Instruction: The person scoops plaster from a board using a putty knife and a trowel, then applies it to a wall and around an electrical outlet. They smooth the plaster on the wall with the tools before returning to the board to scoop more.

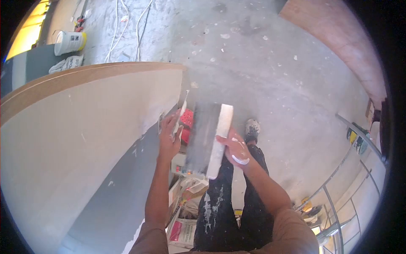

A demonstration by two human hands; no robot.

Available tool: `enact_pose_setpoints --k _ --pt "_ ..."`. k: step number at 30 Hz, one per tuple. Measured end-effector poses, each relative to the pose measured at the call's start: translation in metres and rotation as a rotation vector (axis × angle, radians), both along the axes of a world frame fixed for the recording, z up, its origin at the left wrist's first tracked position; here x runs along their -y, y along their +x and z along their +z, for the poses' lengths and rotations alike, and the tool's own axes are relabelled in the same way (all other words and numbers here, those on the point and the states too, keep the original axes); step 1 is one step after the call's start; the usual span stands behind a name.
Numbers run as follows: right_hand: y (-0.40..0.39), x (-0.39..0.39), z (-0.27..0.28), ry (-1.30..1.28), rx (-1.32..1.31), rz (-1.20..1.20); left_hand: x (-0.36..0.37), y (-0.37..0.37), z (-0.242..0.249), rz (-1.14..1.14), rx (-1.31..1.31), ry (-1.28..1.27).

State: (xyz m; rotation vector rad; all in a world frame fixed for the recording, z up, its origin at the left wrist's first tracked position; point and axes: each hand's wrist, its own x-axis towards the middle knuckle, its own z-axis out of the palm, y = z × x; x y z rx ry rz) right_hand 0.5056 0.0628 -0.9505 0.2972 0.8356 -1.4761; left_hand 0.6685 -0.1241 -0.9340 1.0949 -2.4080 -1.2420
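My right hand [237,147] grips a wide skimming blade [201,137] by the long pale handle along its back edge. The grey blade faces left and looks slightly blurred. White paste is smeared on the back of this hand. My left hand [170,134] is closed around a putty knife [183,111], seen nearly edge-on with whitish paste on it. Its tip points up and away from me. The two tools are apart, side by side. To my left stands a low wall [93,110], coated pale above and bare grey lower down.
A wooden cap [97,74] tops the wall. Behind it are a white bucket [67,42], a bag [67,63] and cables [138,31]. A red perforated clog [186,120] and a sack [182,232] lie below. Metal railing [332,203] stands right on the spattered floor [292,106].
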Motion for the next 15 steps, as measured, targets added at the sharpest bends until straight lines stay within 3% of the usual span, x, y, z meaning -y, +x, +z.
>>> enact_pose_setpoints --k 1,3,4,8,10,12,15 --pt "0.005 0.006 0.010 -0.022 0.188 -0.061 0.004 -0.003 -0.005 -0.003 -0.002 0.004" --pt "0.000 0.020 0.031 -0.041 0.247 -0.053 0.009 -0.001 -0.015 -0.164 0.052 -0.039" --pt "-0.001 0.022 0.036 -0.054 0.265 -0.074 0.014 0.004 -0.019 -0.307 0.132 -0.237" --pt "-0.009 0.023 0.032 -0.076 0.147 -0.114 0.006 0.022 -0.034 -0.236 0.223 -0.167" --pt "-0.010 0.034 0.012 -0.026 0.026 -0.104 -0.034 0.067 -0.082 0.259 0.209 -0.140" --pt "-0.004 0.054 -0.038 -0.006 -0.240 -0.089 -0.081 0.134 -0.115 0.451 0.389 0.165" --pt "0.022 0.102 -0.161 -0.014 -0.529 -0.055 -0.157 0.123 -0.068 0.625 0.439 0.347"
